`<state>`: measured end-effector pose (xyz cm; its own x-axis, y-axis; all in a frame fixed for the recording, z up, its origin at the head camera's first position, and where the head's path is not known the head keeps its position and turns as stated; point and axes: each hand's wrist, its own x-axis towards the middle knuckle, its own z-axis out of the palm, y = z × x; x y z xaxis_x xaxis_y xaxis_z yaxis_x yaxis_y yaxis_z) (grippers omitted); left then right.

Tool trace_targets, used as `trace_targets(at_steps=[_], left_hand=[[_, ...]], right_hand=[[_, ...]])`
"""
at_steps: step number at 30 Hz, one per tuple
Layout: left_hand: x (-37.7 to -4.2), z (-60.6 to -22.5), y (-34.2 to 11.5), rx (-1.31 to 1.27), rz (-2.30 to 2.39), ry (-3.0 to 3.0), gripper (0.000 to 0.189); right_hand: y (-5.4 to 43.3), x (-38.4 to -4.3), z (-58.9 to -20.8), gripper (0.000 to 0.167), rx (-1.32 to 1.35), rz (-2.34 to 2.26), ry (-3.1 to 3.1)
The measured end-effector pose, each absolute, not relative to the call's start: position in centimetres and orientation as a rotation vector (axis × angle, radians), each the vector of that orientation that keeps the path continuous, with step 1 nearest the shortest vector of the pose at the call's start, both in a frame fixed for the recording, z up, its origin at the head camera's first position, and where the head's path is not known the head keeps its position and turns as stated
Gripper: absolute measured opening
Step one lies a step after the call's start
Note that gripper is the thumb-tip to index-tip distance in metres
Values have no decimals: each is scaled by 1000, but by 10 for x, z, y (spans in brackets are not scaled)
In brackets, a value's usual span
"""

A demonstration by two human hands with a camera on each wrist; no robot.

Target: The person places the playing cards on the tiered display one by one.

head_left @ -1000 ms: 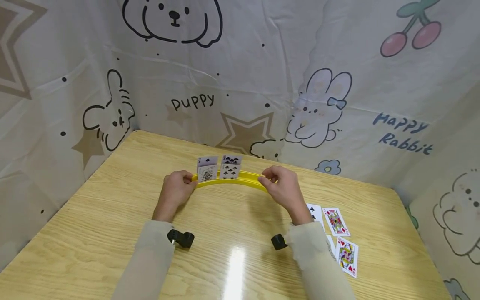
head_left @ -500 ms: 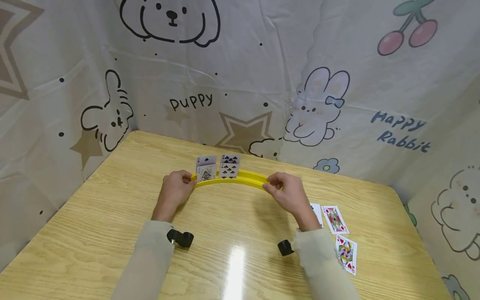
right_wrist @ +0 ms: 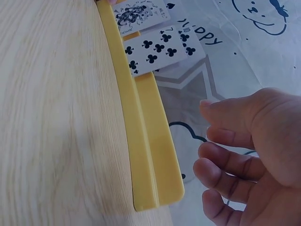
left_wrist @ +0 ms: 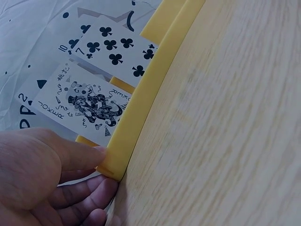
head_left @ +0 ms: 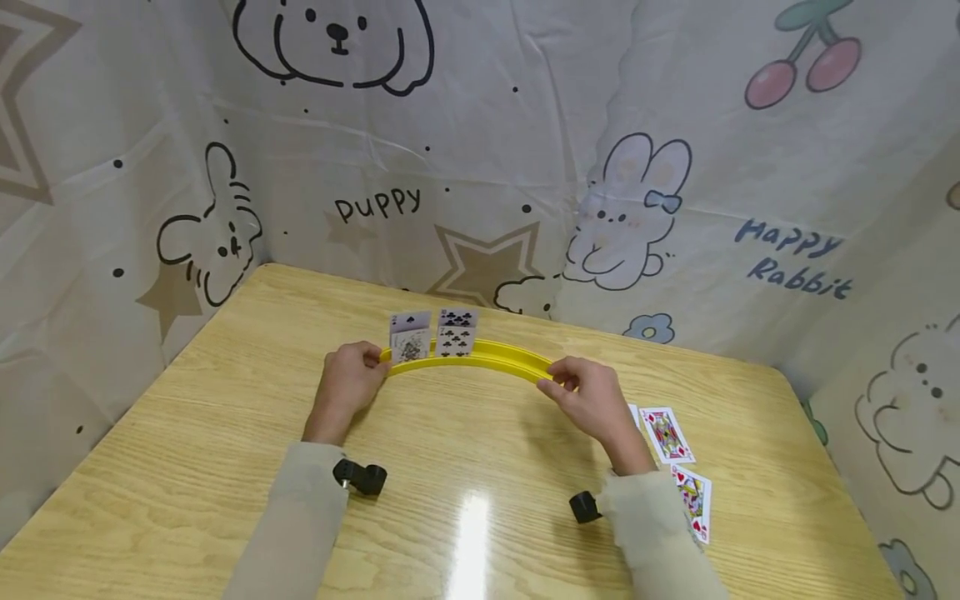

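Observation:
A curved yellow playing-card holder (head_left: 502, 352) stands on the table. In its left part, a joker (left_wrist: 87, 103) is upright before a two of spades (head_left: 409, 319). Beside them a seven of clubs (right_wrist: 157, 49) partly covers a ten of clubs (left_wrist: 70, 48). My left hand (head_left: 351, 379) pinches the holder's left end between thumb and fingers. Near the right end is my right hand (head_left: 592, 396); the right wrist view shows its fingers (right_wrist: 221, 172) loosely bent, apart from the holder and holding nothing.
Loose playing cards lie at the right: a diamond face card (head_left: 666, 435), a heart face card (head_left: 696, 504) partly under my right sleeve (head_left: 652, 521), and a mostly hidden card's white edge (head_left: 634, 413). A printed cloth (head_left: 480, 150) hangs behind the wooden table (head_left: 225, 375).
My right hand has moved right and slightly nearer along the holder, covering more of the loose cards. My left hand stays at the left end, and the upright cards keep their places.

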<state>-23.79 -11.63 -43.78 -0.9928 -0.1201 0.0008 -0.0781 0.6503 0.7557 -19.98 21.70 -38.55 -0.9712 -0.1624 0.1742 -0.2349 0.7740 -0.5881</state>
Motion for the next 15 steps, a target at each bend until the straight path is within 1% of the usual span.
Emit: trace_targets(at_steps=[15], left_hand=[[-237,-437,-116,171,-1285,-2804,25]], right_hand=[[240,-183,-384,29,216,940,-2916]])
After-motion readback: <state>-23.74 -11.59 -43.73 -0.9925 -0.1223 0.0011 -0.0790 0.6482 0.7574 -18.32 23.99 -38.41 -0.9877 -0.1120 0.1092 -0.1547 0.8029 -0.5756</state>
